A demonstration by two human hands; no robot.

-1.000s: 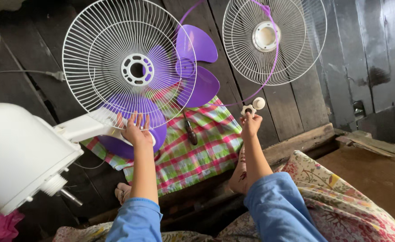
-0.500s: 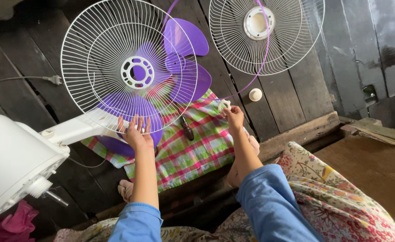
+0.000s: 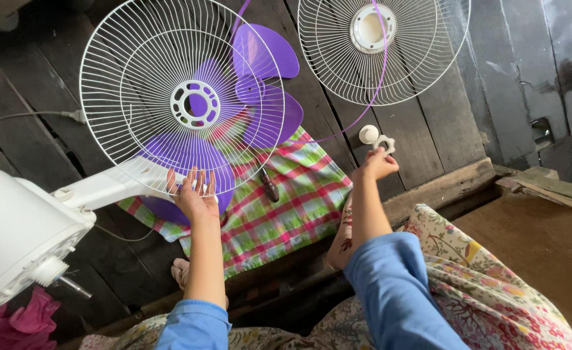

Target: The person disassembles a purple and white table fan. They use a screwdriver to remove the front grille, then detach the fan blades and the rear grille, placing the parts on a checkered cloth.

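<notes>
Head view: right hand (image 3: 378,165) pinches white lock nut (image 3: 384,143) at fingertips, round cap (image 3: 368,134) just beyond; left hand (image 3: 194,192) spread flat on grille (image 3: 182,97), blade partly hidden.

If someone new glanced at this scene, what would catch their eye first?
Probably the large white wire fan guard, which the left hand touches at its lower rim, with the purple fan blade showing behind it. The right hand holds a small white nut beside a round white cap.

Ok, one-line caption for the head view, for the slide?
Left hand steadies a white fan grille; right hand holds a small white nut beside a round cap.
</notes>
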